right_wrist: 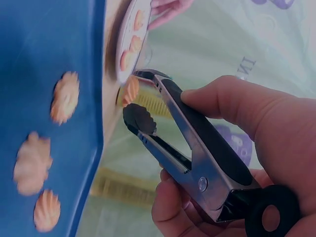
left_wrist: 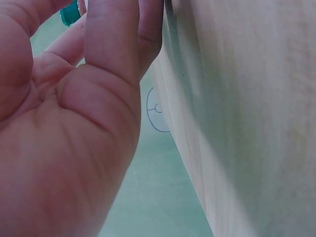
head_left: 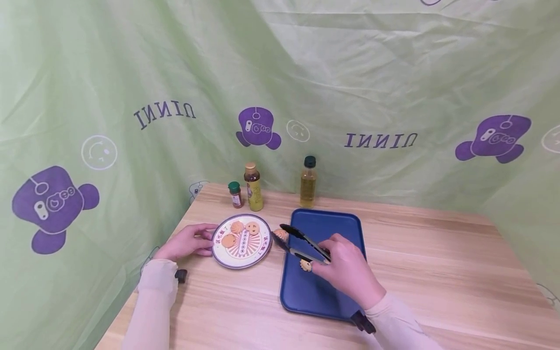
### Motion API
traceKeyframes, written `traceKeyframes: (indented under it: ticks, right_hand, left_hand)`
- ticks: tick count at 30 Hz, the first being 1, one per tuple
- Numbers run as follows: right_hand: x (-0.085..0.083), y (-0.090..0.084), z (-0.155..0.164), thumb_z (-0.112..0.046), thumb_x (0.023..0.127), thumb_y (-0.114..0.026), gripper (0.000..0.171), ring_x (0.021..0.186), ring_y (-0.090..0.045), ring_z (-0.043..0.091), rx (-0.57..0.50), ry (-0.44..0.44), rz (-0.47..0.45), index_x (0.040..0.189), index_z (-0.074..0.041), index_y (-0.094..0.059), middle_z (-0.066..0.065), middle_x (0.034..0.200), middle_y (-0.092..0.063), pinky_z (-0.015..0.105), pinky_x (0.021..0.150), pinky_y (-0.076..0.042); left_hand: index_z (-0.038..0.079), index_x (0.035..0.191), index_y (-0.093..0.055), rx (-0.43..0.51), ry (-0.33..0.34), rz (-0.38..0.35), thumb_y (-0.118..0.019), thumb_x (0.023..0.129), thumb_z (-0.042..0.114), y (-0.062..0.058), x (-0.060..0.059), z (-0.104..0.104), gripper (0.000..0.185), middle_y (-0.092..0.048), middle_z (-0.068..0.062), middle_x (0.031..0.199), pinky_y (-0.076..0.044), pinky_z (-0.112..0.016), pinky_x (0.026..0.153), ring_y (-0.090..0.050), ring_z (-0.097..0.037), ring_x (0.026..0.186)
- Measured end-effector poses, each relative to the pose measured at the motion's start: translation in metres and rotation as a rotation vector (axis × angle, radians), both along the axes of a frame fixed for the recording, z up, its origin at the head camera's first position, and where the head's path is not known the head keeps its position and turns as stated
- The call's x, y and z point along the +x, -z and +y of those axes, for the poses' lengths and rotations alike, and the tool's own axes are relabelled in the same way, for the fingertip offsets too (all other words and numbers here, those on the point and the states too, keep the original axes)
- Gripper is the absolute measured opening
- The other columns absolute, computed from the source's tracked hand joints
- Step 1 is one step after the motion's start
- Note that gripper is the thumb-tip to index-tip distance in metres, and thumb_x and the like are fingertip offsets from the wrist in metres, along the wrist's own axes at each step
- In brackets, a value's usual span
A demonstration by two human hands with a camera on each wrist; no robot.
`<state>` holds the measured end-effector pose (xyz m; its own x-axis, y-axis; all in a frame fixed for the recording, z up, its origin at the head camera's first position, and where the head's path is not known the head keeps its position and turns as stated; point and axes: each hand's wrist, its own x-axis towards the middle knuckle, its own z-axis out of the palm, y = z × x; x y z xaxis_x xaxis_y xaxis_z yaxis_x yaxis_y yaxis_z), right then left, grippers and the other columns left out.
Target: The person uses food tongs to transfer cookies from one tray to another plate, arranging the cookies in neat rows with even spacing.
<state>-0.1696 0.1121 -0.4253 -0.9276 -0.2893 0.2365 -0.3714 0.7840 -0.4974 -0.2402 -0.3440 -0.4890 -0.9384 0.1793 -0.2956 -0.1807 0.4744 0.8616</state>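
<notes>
- The right hand (head_left: 347, 270) grips a pair of black-handled tongs (head_left: 302, 241), fingers curled round both arms, and the tips pinch one orange cookie (head_left: 281, 235).
- That cookie hangs at the tray's left edge, between the blue tray (head_left: 341, 228) and the plate (head_left: 258, 253), not yet set down.
- The left hand (head_left: 185, 241) rests on the wooden surface (head_left: 437, 272) with relaxed fingers touching the plate's left rim, steadying it rather than clasping it.
- Three cookies (head_left: 238, 232) already lie on the plate.
- The right wrist view shows three more cookies (right_wrist: 47, 163) left on the tray, so I judge the moving roughly half done.
- Three bottles (head_left: 253, 187) stand behind, by the green curtain (head_left: 350, 73).
</notes>
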Motion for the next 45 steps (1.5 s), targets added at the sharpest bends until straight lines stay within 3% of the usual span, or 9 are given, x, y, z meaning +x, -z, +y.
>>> traceKeyframes:
  ticks: [11, 19, 38, 45]
  right_hand:
    - [-0.009, 0.011, -0.054, -0.02, 0.078, -0.089, 0.032, 0.078, -0.058, 0.016, 0.006, -0.098, 0.016, 0.104, -0.002, -0.084, 0.004, 0.092, -0.07, 0.03, 0.064, -0.053]
    - [-0.018, 0.018, -0.077, -0.022, 0.08, -0.089, 0.025, 0.072, -0.052, 0.018, 0.046, -0.139, 0.046, 0.094, -0.003, -0.081, 0.001, 0.083, -0.06, 0.03, 0.06, -0.046]
    - [-0.016, 0.019, -0.087, -0.024, 0.08, -0.089, 0.025, 0.076, -0.051, 0.019, 0.067, -0.149, 0.025, 0.092, -0.004, -0.08, 0.002, 0.084, -0.059, 0.029, 0.062, -0.044]
    - [-0.014, 0.018, -0.078, -0.023, 0.079, -0.089, 0.027, 0.076, -0.055, 0.019, 0.04, -0.135, 0.045, 0.095, -0.004, -0.081, 0.003, 0.088, -0.064, 0.032, 0.063, -0.05]
  left_hand:
    - [-0.005, 0.168, -0.042, -0.01, 0.008, 0.0, -0.071, 0.107, 0.001, -0.001, -0.001, -0.001, 0.068, -0.062, -0.025, 0.133, -0.074, -0.033, 0.087, -0.079, -0.017, 0.095]
    - [-0.006, 0.168, -0.042, 0.007, 0.024, 0.013, -0.071, 0.107, 0.0, 0.0, 0.0, -0.001, 0.068, -0.061, -0.024, 0.131, -0.074, -0.034, 0.087, -0.079, -0.017, 0.095]
    - [-0.007, 0.167, -0.042, 0.024, 0.029, 0.016, -0.07, 0.106, -0.002, -0.001, -0.001, -0.001, 0.067, -0.061, -0.025, 0.13, -0.074, -0.034, 0.087, -0.079, -0.017, 0.094]
    - [-0.006, 0.167, -0.043, -0.005, 0.018, 0.012, -0.071, 0.106, 0.0, -0.002, 0.001, 0.0, 0.068, -0.062, -0.025, 0.131, -0.074, -0.033, 0.086, -0.079, -0.018, 0.095]
